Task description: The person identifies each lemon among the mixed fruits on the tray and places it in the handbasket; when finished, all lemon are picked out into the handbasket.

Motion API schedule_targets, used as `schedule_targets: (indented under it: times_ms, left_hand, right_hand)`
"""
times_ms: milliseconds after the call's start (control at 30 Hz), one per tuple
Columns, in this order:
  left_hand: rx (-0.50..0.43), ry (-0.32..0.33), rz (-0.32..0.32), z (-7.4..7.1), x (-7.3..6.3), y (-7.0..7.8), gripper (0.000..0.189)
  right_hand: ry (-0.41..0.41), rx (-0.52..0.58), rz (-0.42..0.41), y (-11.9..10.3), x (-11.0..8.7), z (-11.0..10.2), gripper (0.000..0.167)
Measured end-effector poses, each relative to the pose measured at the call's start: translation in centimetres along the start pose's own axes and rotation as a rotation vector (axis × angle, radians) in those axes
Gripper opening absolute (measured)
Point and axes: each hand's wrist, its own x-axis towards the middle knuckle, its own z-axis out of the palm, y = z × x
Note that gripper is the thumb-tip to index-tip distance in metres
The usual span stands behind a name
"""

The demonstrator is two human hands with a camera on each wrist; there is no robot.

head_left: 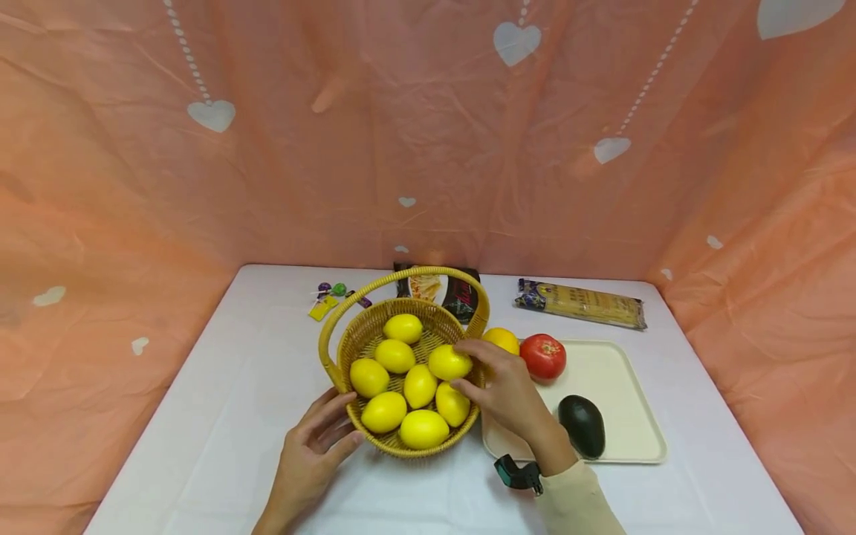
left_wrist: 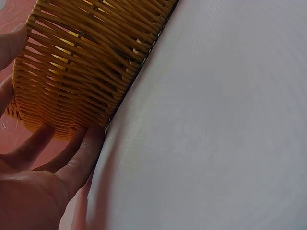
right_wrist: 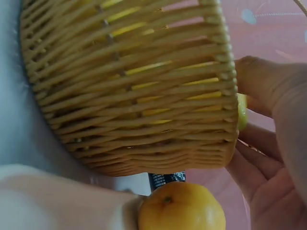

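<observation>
A wicker basket (head_left: 401, 303) with an arched handle stands on the table and holds several yellow lemons (head_left: 420, 386). My left hand (head_left: 309, 449) rests against the outside of the basket at its near left, fingers spread; the left wrist view shows the fingertips on the woven wall (left_wrist: 76, 81). Over the basket's right rim reaches my right hand (head_left: 506, 386), pinching a lemon (head_left: 446, 363) between thumb and fingers. In the right wrist view, that lemon (right_wrist: 242, 112) is mostly hidden behind the rim.
Right of the basket, a cream tray (head_left: 628, 386) bears a pomegranate (head_left: 543, 358), an avocado (head_left: 582, 426) and an orange (head_left: 500, 340), partly hidden. Behind lie a black food packet (head_left: 461, 297) and a noodle packet (head_left: 588, 303). Lollipops and sweets (head_left: 324, 306) sit at the back left.
</observation>
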Motion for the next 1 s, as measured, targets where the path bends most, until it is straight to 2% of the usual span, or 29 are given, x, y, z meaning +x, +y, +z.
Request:
schedule_targets:
  times_ms: [133, 267, 333, 433, 533, 633, 767, 800, 867, 933, 1000]
  left_hand:
    - [0.006, -0.005, 0.022, 0.2, 0.1, 0.0, 0.053]
    - [0.061, 0.014, 0.053, -0.3, -0.1, 0.2, 0.052]
    - [0.101, 0.041, 0.090, -1.0, 0.0, 0.7, 0.048]
    - [0.175, 0.082, 0.192, -2.9, 0.7, 2.3, 0.040]
    - [0.262, 0.100, 0.324, -5.5, 2.3, 5.1, 0.042]
    - [0.377, 0.136, 0.470, -8.4, 4.4, 9.1, 0.048]
    - [0.553, 0.266, 0.673, -11.4, 7.3, 15.3, 0.033]
    - [0.604, 0.308, 0.718, -11.9, 7.9, 16.7, 0.032]
    - [0.688, 0.398, 0.794, -12.4, 8.9, 19.3, 0.048]
    - [0.765, 0.491, 0.830, -12.5, 9.6, 21.3, 0.066]
    - [0.855, 0.583, 0.839, -12.3, 9.9, 22.5, 0.076]
  right_hand:
    - [0.028, 0.012, 0.013, -0.2, -0.9, -1.2, 0.045]
    - [0.074, -0.013, -0.002, 0.5, -1.8, -3.2, 0.038]
    - [0.109, -0.037, -0.018, 1.0, -2.2, -4.5, 0.036]
    - [0.170, -0.087, -0.034, 1.7, -2.4, -7.0, 0.036]
    - [0.223, -0.156, -0.070, 1.9, -2.2, -10.0, 0.040]
    - [0.277, -0.234, -0.116, 1.8, -1.4, -13.1, 0.046]
    - [0.372, -0.304, -0.187, 0.4, 0.1, -17.1, 0.047]
    - [0.401, -0.322, -0.199, 0.0, 0.5, -17.9, 0.048]
    - [0.468, -0.362, -0.220, -0.9, 1.3, -19.3, 0.059]
    - [0.543, -0.402, -0.226, -1.7, 1.9, -20.2, 0.075]
    - [0.597, -0.443, -0.227, -2.2, 2.4, -20.6, 0.084]
